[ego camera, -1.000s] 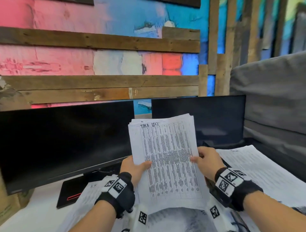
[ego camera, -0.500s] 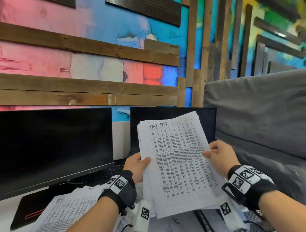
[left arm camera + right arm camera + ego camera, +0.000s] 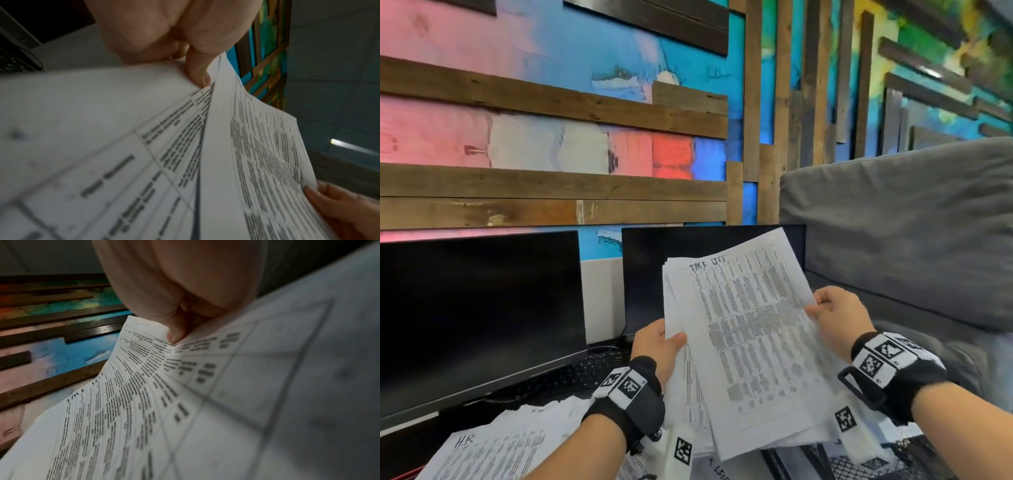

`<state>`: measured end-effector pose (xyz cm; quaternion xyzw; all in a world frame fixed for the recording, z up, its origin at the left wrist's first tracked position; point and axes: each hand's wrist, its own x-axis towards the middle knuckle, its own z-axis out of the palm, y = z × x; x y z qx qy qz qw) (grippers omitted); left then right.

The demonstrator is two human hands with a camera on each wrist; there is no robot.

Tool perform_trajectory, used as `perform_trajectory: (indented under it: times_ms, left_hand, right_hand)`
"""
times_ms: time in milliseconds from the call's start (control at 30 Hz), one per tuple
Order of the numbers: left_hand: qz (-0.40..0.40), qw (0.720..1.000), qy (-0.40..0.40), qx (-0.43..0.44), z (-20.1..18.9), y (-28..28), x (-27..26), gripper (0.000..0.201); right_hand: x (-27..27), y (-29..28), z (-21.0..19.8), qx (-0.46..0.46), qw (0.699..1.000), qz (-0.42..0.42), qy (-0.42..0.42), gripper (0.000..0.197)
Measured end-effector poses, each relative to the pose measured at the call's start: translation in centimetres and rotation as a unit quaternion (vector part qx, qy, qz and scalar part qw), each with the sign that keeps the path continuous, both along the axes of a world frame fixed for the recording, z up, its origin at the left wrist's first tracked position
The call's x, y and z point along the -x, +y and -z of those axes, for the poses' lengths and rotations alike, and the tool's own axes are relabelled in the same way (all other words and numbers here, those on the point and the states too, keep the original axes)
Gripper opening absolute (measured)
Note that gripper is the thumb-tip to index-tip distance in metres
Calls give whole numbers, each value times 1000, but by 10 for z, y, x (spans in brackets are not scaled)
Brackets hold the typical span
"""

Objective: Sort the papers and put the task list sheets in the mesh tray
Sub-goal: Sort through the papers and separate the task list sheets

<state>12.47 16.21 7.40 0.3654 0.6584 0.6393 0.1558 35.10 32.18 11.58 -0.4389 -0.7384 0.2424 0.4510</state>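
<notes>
I hold a stack of printed sheets upright in front of me. The top sheet (image 3: 750, 335) bears a handwritten "TASK LIST" heading and tilts to the right, peeling away from the sheets behind (image 3: 678, 308). My left hand (image 3: 659, 346) pinches the stack's left edge, thumb on the front (image 3: 198, 73). My right hand (image 3: 832, 315) pinches the top sheet's right edge (image 3: 174, 335). The black mesh tray (image 3: 859, 467) shows at the bottom right, below the papers.
Two dark monitors (image 3: 479, 308) (image 3: 643, 270) stand behind the papers, with a black keyboard (image 3: 571, 373) under them. A sheet headed "HR" (image 3: 493, 452) lies with other papers at the lower left. A grey cushion (image 3: 907, 240) fills the right.
The top sheet has swung to the right with my right hand, fanning away from the stack in my left hand. My view has turned rightwards.
</notes>
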Motion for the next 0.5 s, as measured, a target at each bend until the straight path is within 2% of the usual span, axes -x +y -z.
perform_trajectory:
  times_ms: [200,433,500]
  left_hand:
    - [-38,999,-15,-7,-4,10,4,14]
    - [-74,996,28,33,-6,18,10,16]
    - [-96,994,38,38,-6,17,18,15]
  right_hand:
    - [-21,38,-2,16,995,81,-51,12]
    - [-48,58,12,24,967,136,-213,10]
    - [-58,61,7,21,961,149,-231,10]
